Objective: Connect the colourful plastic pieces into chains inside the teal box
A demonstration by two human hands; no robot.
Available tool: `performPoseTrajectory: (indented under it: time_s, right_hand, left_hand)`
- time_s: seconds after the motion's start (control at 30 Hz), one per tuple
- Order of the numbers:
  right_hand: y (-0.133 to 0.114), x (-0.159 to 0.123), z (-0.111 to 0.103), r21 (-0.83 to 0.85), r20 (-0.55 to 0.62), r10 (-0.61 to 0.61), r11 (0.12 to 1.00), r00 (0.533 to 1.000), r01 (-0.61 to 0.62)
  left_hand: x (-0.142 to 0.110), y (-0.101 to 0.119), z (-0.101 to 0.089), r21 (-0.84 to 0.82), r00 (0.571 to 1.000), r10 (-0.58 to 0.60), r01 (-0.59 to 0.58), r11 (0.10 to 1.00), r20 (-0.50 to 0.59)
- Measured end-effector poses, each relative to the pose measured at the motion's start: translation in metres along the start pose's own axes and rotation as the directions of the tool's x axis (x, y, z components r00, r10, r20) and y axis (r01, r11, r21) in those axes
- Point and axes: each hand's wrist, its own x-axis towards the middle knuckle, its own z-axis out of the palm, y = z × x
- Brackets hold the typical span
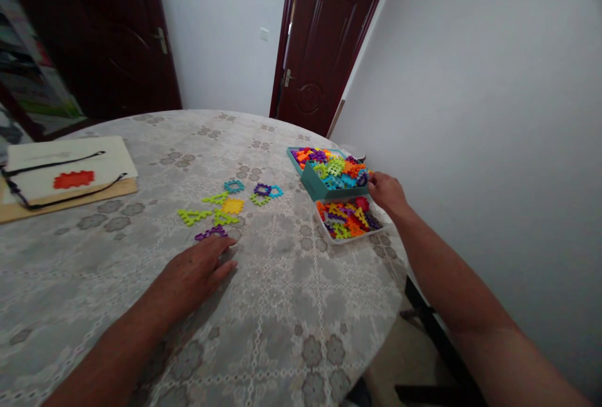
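Observation:
My left hand lies on the table with thumb and forefinger apart, its fingertips beside a purple interlocking plastic piece. Just beyond are loose toothed pieces: lime green ones, a yellow square, a teal ring and a dark purple ring. My right hand is closed at the right edge of a teal box heaped with coloured pieces. What its fingers pinch is hidden. Nearer to me, a clear plastic tub holds more such pieces.
A round table with a patterned cloth fills the front. On the left, a board carries a pale sheet, a red toothed shape and a black strap. A white wall rises on the right, above a dark chair.

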Motion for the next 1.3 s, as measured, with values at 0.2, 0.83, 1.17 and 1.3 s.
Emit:
performPoseTrajectory:
  time_s: [0.2, 0.83, 1.17, 1.3]
  right_hand:
    - [-0.014, -0.012, 0.01, -0.07, 0.273, 0.031, 0.997, 0.962, -0.012]
    - [-0.027, -0.021, 0.036, -0.054, 0.24, 0.076, 0.996, 0.968, -0.065]
    - [-0.016, -0.029, 0.009, 0.08, 0.141, 0.058, 0.994, 0.988, -0.07]
    - [-0.018, -0.039, -0.009, 0.262, -0.001, 0.033, 0.965, 0.999, -0.032]
  left_hand:
    - [0.001, -0.005, 0.004, 0.009, 1.0, -0.002, 0.002, 1.0, 0.007]
    - [-0.001, -0.001, 0.001, 0.003, 1.0, 0.004, -0.004, 1.0, -0.005]
    - [-0.001, -0.002, 0.004, 0.004, 1.0, 0.008, -0.008, 1.0, -0.009]
    - [-0.001, -0.002, 0.005, 0.007, 1.0, 0.003, -0.003, 1.0, -0.008]
